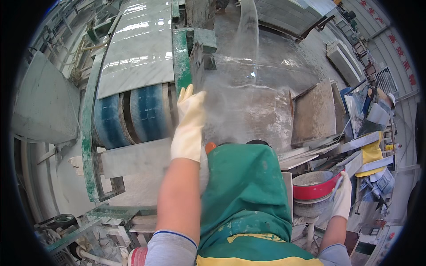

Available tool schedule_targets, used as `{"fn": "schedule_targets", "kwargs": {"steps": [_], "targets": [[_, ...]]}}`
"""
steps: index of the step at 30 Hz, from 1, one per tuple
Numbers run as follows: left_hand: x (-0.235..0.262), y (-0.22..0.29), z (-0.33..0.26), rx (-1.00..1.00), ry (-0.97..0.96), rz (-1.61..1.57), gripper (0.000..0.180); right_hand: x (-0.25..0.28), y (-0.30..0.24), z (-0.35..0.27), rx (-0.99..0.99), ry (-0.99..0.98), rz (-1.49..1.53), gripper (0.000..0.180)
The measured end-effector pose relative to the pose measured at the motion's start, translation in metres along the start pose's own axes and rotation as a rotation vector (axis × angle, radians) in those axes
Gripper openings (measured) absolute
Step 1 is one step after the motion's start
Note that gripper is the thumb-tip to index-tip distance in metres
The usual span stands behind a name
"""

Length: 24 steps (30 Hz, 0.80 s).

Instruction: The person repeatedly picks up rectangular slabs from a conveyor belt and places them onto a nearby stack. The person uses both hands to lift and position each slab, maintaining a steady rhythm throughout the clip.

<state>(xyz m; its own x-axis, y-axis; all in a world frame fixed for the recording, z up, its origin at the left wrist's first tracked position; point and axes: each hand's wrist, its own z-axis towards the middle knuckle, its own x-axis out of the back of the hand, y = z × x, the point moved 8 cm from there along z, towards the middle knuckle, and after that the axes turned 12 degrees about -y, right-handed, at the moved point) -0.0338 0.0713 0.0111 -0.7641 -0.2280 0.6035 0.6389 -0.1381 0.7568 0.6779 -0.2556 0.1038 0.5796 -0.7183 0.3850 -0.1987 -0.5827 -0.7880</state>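
Note:
My left hand (191, 119), in a cream rubber glove, reaches forward with its fingers stretched out beside the green metal frame (182, 57) of a conveyor. It holds nothing visible, and whether it touches the frame is unclear. Wet, glossy pale stone slabs (135, 57) lie on the conveyor's blue ribbed belts (151, 111), left of that hand. Lower right, my gloved right hand (342, 195) is closed at the side of a round bucket with a red band (316, 189). A pale bluish strip shows by its fingers; what exactly it grips is hard to make out.
A green apron (246, 186) covers my front. Stone boards (315, 115) lean to the right of the wet floor (262, 111), near a heap of offcuts and a yellow cloth (372, 153). A large grey bin (44, 102) stands far left.

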Motion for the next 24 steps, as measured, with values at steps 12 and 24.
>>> {"fn": "schedule_targets", "kwargs": {"steps": [12,24], "targets": [[0.014,0.072,-0.001,0.123,-0.267,-0.245,0.044,-0.26,-0.161,-0.149,0.912,-0.675,-0.463,0.082],[0.059,0.018,-0.069,0.482,0.301,-1.468,0.039,-0.536,-0.119,-0.422,2.218,-1.141,-0.882,0.069]]}}
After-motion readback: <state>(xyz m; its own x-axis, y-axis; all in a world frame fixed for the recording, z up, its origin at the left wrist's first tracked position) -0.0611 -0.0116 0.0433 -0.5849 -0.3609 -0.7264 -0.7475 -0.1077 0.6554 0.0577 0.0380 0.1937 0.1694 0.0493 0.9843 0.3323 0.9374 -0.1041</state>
